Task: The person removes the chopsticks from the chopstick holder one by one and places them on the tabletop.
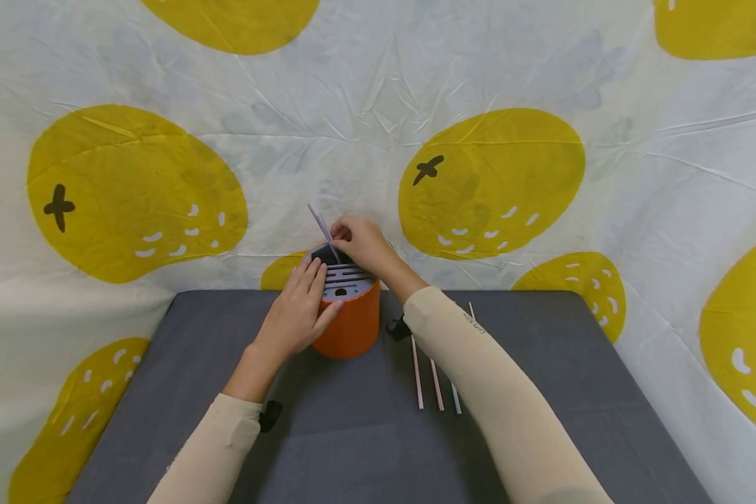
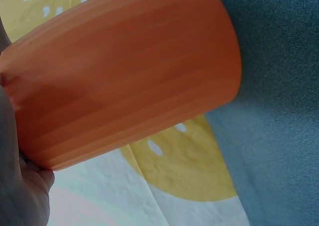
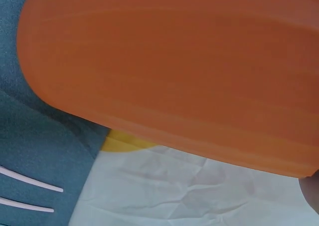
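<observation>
An orange utensil holder (image 1: 346, 336) with a grey slotted top (image 1: 349, 288) stands upright at the far part of the table. My left hand (image 1: 297, 308) holds it at the upper left, fingers lying along the top edge and thumb against the front. Above the holder's dark rear opening, my right hand (image 1: 359, 241) pinches thin lavender chopsticks (image 1: 320, 222). They lean to the left, their lower ends down in the opening. Orange wall (image 2: 129, 71) fills much of the left wrist view, where part of my left hand curves at the rim.
Several thin chopsticks lie side by side right of the holder, among them a pink one (image 1: 418, 374) and a pale one (image 1: 456, 399), partly hidden by my right sleeve (image 1: 479, 364). A dark grey cloth covers the table (image 1: 327, 448). Close behind hangs a white sheet (image 1: 327, 84) with yellow fruit prints.
</observation>
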A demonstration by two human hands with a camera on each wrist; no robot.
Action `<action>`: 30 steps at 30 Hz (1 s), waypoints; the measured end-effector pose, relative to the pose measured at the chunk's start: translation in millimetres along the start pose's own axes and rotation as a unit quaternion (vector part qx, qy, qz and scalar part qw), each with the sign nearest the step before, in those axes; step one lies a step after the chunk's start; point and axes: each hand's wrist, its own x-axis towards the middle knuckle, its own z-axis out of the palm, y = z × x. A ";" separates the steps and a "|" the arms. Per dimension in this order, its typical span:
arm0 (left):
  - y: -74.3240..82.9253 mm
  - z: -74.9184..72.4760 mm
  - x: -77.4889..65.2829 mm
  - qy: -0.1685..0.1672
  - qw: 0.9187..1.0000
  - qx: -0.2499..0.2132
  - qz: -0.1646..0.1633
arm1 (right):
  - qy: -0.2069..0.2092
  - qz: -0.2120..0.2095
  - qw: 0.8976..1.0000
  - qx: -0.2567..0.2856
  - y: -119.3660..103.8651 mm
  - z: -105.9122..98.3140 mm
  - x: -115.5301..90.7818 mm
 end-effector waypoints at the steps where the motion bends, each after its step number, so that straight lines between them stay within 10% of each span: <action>1: 0.2 0.1 0.1 0.001 1.000 0.001 0.000 | 0.000 0.002 1.000 0.003 0.3 0.2 -0.2; 20: 2.8 0.2 2.2 0.002 1.000 -0.005 -0.001 | 0.025 0.021 0.996 0.078 1.0 -9.3 -8.5; 30: 1.5 -1.4 -0.2 -0.007 1.000 -0.006 -0.011 | 0.087 0.031 0.970 0.224 -9.2 -35.4 -12.4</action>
